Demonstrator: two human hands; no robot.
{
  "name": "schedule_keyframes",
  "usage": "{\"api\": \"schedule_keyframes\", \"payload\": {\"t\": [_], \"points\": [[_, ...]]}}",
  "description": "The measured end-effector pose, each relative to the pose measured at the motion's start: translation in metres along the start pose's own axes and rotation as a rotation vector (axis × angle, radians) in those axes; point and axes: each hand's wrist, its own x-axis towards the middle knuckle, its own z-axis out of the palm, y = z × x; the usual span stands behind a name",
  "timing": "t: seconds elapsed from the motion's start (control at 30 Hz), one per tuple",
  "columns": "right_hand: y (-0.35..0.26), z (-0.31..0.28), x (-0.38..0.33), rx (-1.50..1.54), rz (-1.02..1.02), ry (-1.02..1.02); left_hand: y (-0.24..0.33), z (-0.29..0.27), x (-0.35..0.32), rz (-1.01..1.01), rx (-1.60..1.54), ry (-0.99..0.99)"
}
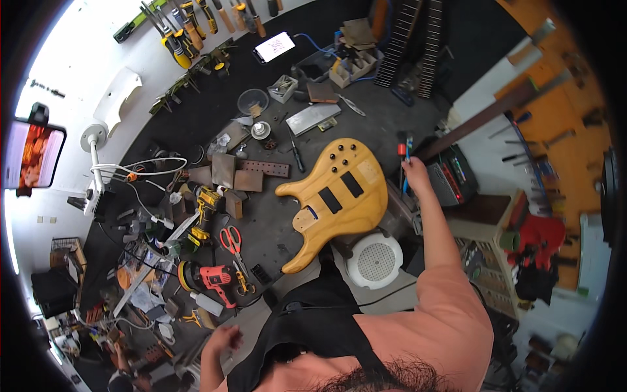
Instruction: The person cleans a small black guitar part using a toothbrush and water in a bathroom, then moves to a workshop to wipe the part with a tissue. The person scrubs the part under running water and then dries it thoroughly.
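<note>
A natural-wood electric guitar body (pixel 366 173) lies on the dark workbench, with two black-edged rectangular pickups and several dark knobs. To its right, at the bench's edge, my right hand (pixel 416 175) is closed round a thin blue stick-like tool (pixel 409 145); its exact kind is too small to tell. A red-topped item (pixel 401 149) stands right beside those fingers. My left hand (pixel 227 338) hangs low at the near left, away from the guitar body, in front of the bench. Its fingers look loosely curled and blurred, and nothing shows in them.
A red sander (pixel 215 279), red-handled scissors (pixel 230 240) and a yellow drill (pixel 206 208) lie left of the guitar body. A screwdriver (pixel 298 157) and metal block (pixel 313 119) lie beyond it. A white round stool (pixel 375 261) stands near me. Fretted necks (pixel 400 42) stand at the back.
</note>
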Motion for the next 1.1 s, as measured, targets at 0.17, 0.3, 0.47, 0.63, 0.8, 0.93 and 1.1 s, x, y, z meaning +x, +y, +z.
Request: {"api": "schedule_keyframes", "payload": {"t": [0.17, 0.3, 0.47, 0.63, 0.8, 0.93, 1.1], "points": [[-0.091, 0.067, 0.129, 0.069, -0.085, -0.076, -0.129, 0.063, -0.053, -0.267, 0.091, 0.230], [-0.148, 0.073, 0.209, 0.005, -0.143, -0.007, -0.140, 0.113, -0.064, -0.341, -0.099, 0.280], [-0.203, 0.097, 0.298, -0.213, -0.268, 0.058, -0.122, 0.152, -0.069, -0.354, -0.222, 0.321], [-0.247, 0.117, 0.354, -0.418, -0.237, 0.034, -0.116, 0.168, -0.076, -0.368, -0.289, 0.351], [-0.239, 0.115, 0.356, -0.620, -0.503, 0.159, -0.123, 0.172, -0.075, -0.382, -0.322, 0.355], [-0.261, 0.120, 0.298, -0.275, -0.622, 0.187, -0.154, 0.204, -0.090, -0.409, -0.404, 0.389], [-0.275, 0.042, 0.163, -0.261, -0.564, -0.362, -0.177, 0.192, -0.068, -0.406, -0.467, 0.337]]}}
